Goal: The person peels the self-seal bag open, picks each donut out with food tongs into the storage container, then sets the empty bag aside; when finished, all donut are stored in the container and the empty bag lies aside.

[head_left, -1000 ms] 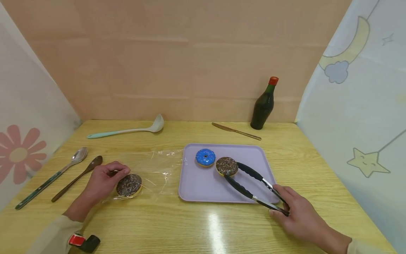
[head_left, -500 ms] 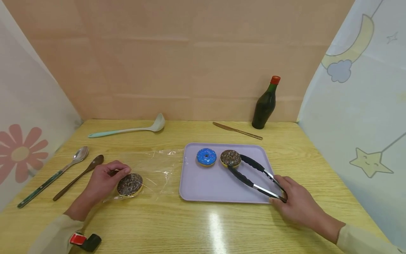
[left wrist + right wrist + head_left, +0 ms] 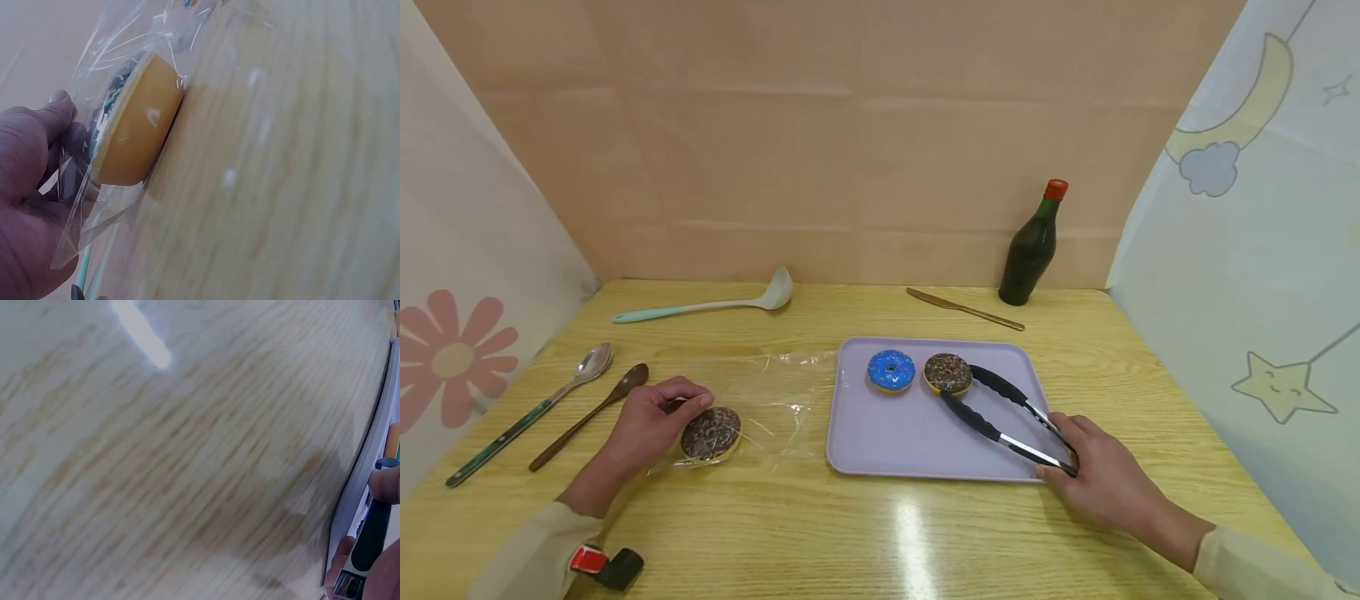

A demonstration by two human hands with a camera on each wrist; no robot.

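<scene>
One blue-iced doughnut (image 3: 891, 372) and one chocolate-iced doughnut (image 3: 947, 372) sit just beside each other on the lilac tray (image 3: 880, 446). Black-tipped tongs (image 3: 973, 419) reach in from the right, their tips either side of the chocolate-iced one; they seem to touch it, though how firmly is hard to tell. The right hand (image 3: 1101, 475) has its fingers curled around the tongs' handle end, beside the tray's near right corner. The left hand (image 3: 651, 423) pinches the edge of a clear bag (image 3: 782, 408) between thumb and fingers. Inside that bag lies another doughnut, the bagged doughnut (image 3: 710, 432), close to the fingertips. Left of this hand are a dark wooden spoon (image 3: 583, 423) and a green-handled spoon (image 3: 542, 409); a ladle (image 3: 722, 304) lies behind.
</scene>
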